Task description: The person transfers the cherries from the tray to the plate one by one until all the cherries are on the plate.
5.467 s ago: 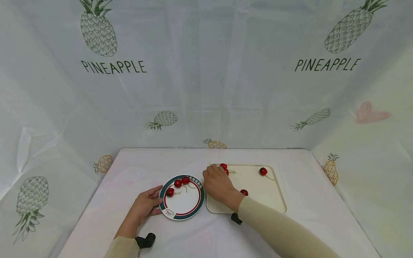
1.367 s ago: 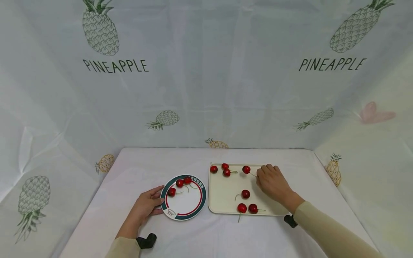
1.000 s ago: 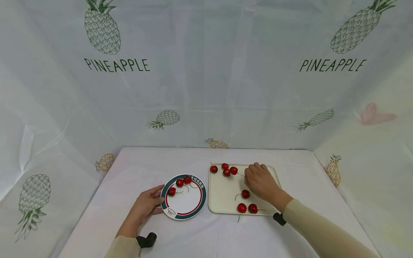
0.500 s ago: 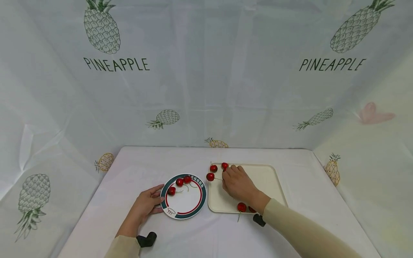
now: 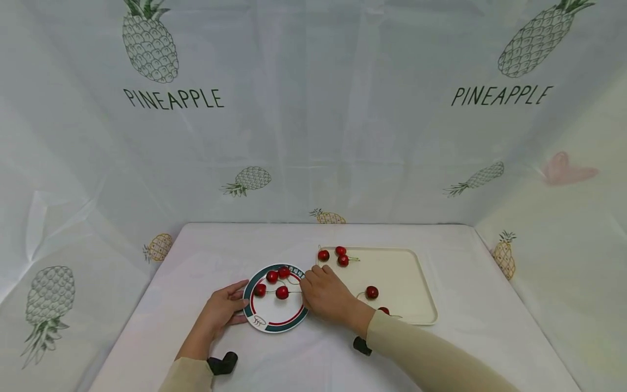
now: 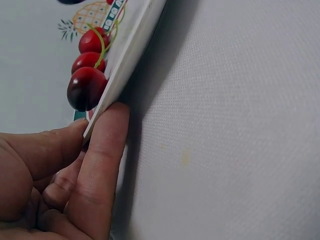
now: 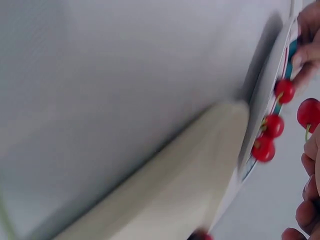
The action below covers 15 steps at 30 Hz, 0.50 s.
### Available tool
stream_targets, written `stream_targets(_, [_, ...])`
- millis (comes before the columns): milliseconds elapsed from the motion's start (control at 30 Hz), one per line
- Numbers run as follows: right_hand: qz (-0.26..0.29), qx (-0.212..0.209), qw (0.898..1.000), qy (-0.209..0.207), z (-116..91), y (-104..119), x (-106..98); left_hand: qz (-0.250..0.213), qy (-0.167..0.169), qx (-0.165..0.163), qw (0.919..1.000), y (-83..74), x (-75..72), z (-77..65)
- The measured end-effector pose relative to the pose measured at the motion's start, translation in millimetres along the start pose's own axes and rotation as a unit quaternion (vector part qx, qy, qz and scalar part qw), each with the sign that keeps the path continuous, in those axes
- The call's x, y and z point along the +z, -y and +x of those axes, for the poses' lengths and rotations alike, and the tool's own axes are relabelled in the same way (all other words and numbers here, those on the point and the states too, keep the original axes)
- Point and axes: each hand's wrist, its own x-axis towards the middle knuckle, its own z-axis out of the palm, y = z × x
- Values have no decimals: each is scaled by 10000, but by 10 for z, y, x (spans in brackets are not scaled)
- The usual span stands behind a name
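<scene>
Writing: the word PINEAPPLE can be read twice on the pale backdrop (image 5: 313,136), in dark capitals, once at upper left and once at upper right. The plate (image 5: 278,317) bears a line of white characters on its dark green rim band, too small to read and partly covered by the right hand (image 5: 327,294).

Count: one plate, one cream tray (image 5: 397,275), nine cherries visible. Three plate cherries (image 5: 260,290) lie in a row along the plate's far left rim. The held cherry (image 5: 282,293) is over the plate's middle, its stem (image 5: 295,292) pinched in the right fingertips; contact with the plate cannot be confirmed. Five tray cherries (image 5: 372,293) are noted: three grouped at the tray's far left corner, one nearer the near edge, one at the near edge, partly hidden by the right wrist.

Position: the plate lies left of the middle of the white worktop (image 5: 215,250), well apart from its far edge. The tray is just to its right. The left hand (image 5: 222,309) is clamped on the plate's left rim, thumb above, a finger beneath.

Also recorded: eight printed pineapples (image 5: 252,178), one pink heart (image 5: 565,170), two beige sleeves (image 5: 436,351), one black fitting (image 5: 224,363) at each wrist
</scene>
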Motion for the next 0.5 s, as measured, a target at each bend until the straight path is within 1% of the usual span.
stream_targets(300, [-303,-193,9988,340,193,330,49,216,115,-22,9997,-22,-23,51])
stream_targets(500, [-333,-133,9985,417,273,453,56,322,226,-59,9992,-59,-43,63])
